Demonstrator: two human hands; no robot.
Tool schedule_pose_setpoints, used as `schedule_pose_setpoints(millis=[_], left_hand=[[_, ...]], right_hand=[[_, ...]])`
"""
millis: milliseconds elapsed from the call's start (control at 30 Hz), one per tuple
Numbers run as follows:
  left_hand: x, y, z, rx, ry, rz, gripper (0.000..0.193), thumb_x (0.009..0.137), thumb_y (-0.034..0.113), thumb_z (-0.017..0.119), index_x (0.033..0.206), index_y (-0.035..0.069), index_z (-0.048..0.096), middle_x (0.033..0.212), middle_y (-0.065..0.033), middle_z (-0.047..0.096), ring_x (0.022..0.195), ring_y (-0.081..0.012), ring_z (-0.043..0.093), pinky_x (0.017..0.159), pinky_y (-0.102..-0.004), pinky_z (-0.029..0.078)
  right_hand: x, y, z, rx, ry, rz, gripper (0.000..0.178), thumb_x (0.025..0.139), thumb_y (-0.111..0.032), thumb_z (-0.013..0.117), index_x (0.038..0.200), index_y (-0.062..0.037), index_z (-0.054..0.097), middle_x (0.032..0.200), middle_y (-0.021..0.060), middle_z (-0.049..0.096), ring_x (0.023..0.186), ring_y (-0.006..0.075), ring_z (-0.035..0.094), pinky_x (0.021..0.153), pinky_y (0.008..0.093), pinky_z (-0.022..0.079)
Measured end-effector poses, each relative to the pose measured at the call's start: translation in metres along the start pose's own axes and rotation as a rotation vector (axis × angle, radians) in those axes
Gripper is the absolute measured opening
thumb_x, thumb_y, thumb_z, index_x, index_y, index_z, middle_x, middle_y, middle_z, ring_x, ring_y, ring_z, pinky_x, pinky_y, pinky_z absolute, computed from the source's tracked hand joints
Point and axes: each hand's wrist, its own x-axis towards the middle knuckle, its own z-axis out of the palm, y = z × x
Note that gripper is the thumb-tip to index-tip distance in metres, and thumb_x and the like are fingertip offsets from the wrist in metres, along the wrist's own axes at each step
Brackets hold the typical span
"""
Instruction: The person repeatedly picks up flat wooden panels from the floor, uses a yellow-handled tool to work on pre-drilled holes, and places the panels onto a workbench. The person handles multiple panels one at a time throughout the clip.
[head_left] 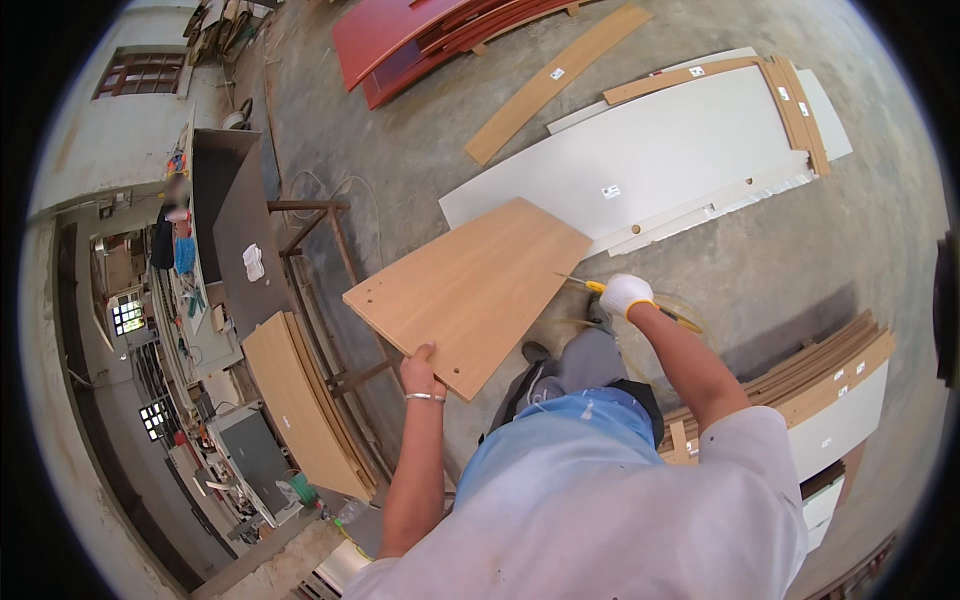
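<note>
My bare left hand grips the near left edge of a light wood-grain board, thumb on its top face. Small dark holes show near the board's left and near corners. My right hand, in a white glove, is closed around a yellow air blow gun. Its thin nozzle points left and reaches the board's right edge. A yellowish hose trails from behind the glove. The glove hides most of the gun's body.
Large white panels with wood strips lie on the concrete floor ahead. Red panels are stacked farther off. At left stand a metal frame and leaning wood-grain boards. More boards are stacked at right, near my elbow.
</note>
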Motion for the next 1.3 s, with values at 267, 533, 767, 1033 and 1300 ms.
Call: schedule_pose_setpoints(millis=[267, 533, 767, 1033, 1300], left_hand=[[-0.001, -0.002, -0.002, 0.036, 0.075, -0.003, 0.033, 0.083, -0.003, 0.058, 0.115, -0.006, 0.052, 0.109, -0.0173, 0.063, 0.096, -0.0305, 0.065, 0.083, -0.0427, 0.056], [-0.011, -0.002, 0.004, 0.043, 0.061, 0.031, 0.035, 0.085, -0.002, 0.057, 0.119, -0.004, 0.051, 0.113, -0.0156, 0.062, 0.100, -0.0288, 0.064, 0.087, -0.0398, 0.053], [-0.022, 0.006, 0.021, 0.052, 0.043, 0.076, 0.036, 0.085, 0.000, 0.056, 0.121, -0.004, 0.051, 0.114, -0.0153, 0.062, 0.101, -0.0275, 0.063, 0.087, -0.0395, 0.053], [-0.026, 0.009, 0.028, 0.101, 0.154, 0.071, 0.033, 0.084, 0.000, 0.058, 0.116, -0.004, 0.052, 0.111, -0.0138, 0.062, 0.097, -0.0245, 0.064, 0.085, -0.0363, 0.052], [-0.017, 0.005, 0.017, 0.122, 0.150, 0.062, 0.034, 0.084, 0.001, 0.058, 0.117, -0.005, 0.052, 0.112, -0.0156, 0.062, 0.098, -0.0282, 0.064, 0.085, -0.0410, 0.054]], right_hand=[[0.063, -0.046, 0.024, 0.001, -0.035, 0.018, 0.032, 0.085, -0.025, 0.057, 0.107, -0.0091, 0.073, 0.112, 0.0155, 0.070, 0.103, 0.0326, 0.068, 0.083, 0.0435, 0.054], [0.110, -0.046, 0.038, -0.073, -0.051, 0.060, 0.033, 0.088, -0.026, 0.059, 0.116, -0.0130, 0.071, 0.121, 0.0112, 0.067, 0.112, 0.0300, 0.065, 0.086, 0.0475, 0.053], [0.168, -0.044, 0.049, -0.206, -0.039, 0.056, 0.032, 0.083, -0.020, 0.063, 0.114, -0.0117, 0.071, 0.117, 0.0112, 0.069, 0.108, 0.0315, 0.066, 0.086, 0.0479, 0.054], [0.183, -0.040, 0.050, 0.034, 0.048, 0.100, 0.039, 0.091, -0.034, 0.050, 0.113, -0.0106, 0.071, 0.119, 0.0130, 0.068, 0.110, 0.0335, 0.065, 0.086, 0.0465, 0.053], [0.099, -0.038, 0.057, 0.059, -0.095, -0.111, 0.039, 0.085, -0.031, 0.053, 0.098, -0.0006, 0.073, 0.102, 0.0255, 0.068, 0.098, 0.0374, 0.067, 0.084, 0.0437, 0.053]])
